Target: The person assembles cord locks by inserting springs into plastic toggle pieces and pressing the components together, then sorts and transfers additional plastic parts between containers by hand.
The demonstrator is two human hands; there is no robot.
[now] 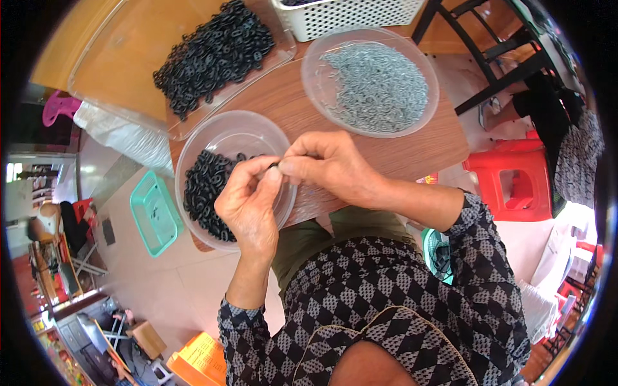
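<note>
My left hand [250,204] pinches a small black piece [274,165] between thumb and fingertips, over the rim of a clear round bowl [239,121]. In that bowl lies a heap of black oval ring-like pieces [205,190]. Fingertips of my right hand [336,162] are pressed together right beside the black piece; whatever they grip is too small and covered to make out. Beyond my right hand, a second clear bowl [313,87] holds many small silvery metal pins [380,83].
A clear tray [106,77] at the far left bears a pile of black pieces [215,51]. Behind stands a white perforated basket [354,22]. All rest on the brown table [444,135]. Left is a green basket [168,235], right a red stool [512,180]. Another person [573,141] sits far right.
</note>
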